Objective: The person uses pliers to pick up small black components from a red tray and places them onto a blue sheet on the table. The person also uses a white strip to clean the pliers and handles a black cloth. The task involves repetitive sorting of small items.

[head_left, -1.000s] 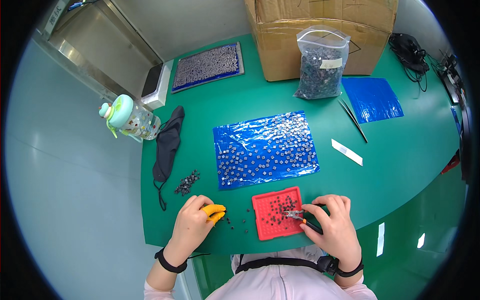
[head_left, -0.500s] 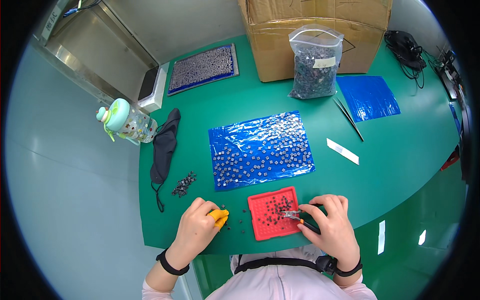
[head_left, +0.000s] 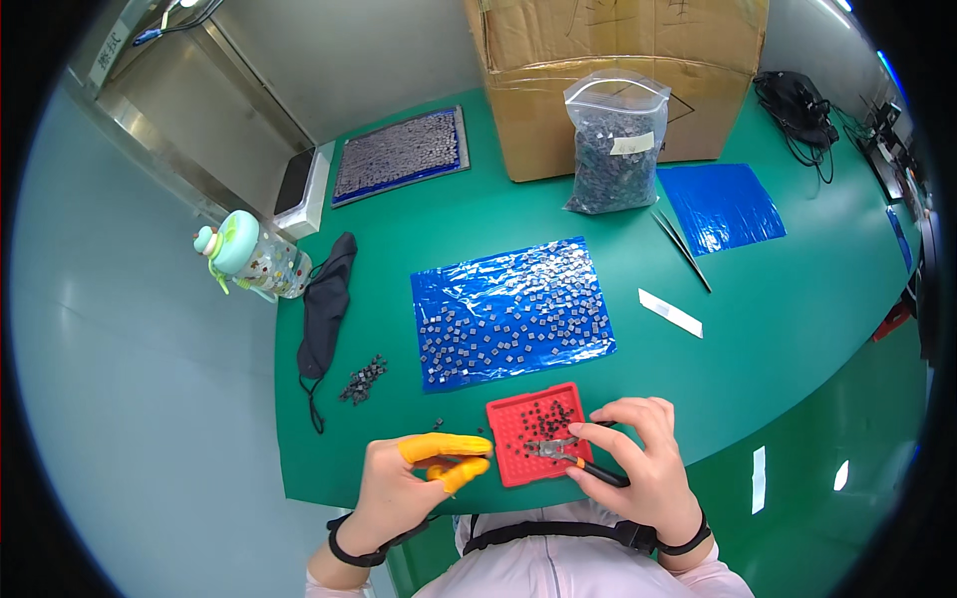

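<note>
Yellow finger cots cover the thumb and forefinger of my left hand [head_left: 414, 478], which pinches at the tray's left edge. Whatever sits between those fingertips is too small to make out. My right hand [head_left: 643, 463] grips small cutting pliers [head_left: 553, 449] with black and orange handles, their handles spread. The pliers' jaws reach over the red tray [head_left: 510, 473], pointing left toward my left fingertips. Many tiny dark pieces [head_left: 546, 419] lie scattered in this tray. A few loose dark pieces [head_left: 439, 425] rest on the table just beyond my left hand.
A blue sheet [head_left: 464, 289] strewn with small square parts lies beyond the tray. Left are a pile of dark parts [head_left: 364, 380], a black mask [head_left: 326, 309] and a bottle [head_left: 259, 257]. Behind stand a filled zip bag [head_left: 616, 164] and carton [head_left: 538, 120]; tweezers [head_left: 683, 251] lie right.
My left hand has moved right, from the loose pieces on the table to the tray's left edge. The pliers have shifted slightly left and lower over the tray. The view has tilted slightly.
</note>
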The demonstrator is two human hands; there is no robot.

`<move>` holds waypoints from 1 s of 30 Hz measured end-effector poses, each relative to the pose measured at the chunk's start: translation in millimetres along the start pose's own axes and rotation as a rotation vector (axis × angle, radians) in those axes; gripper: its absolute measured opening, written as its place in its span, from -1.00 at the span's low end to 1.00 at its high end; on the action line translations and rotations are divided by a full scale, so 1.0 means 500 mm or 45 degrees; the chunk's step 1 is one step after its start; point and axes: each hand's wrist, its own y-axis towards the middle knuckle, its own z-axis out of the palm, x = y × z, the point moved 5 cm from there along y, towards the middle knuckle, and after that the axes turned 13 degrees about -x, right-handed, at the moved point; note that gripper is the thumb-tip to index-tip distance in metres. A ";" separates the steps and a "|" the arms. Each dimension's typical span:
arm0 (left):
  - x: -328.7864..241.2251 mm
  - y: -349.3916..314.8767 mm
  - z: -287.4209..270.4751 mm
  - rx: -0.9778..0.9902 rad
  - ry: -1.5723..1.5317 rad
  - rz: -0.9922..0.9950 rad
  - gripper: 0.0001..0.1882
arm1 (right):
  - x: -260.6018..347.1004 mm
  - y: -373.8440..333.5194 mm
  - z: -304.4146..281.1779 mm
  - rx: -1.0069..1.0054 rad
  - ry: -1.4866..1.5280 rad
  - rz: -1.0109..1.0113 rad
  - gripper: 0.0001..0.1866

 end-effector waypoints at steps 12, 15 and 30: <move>-0.032 -0.021 0.069 -0.044 -0.795 0.138 -0.68 | 0.025 -0.001 -0.043 -0.192 0.120 -0.062 -0.47; -0.035 -0.027 0.074 -0.077 -0.818 0.136 -0.69 | 0.026 -0.002 -0.045 -0.204 0.118 -0.069 -0.47; -0.029 -0.033 0.073 0.024 -0.574 0.355 -0.74 | 0.032 -0.005 -0.049 -0.297 0.095 -0.178 -0.48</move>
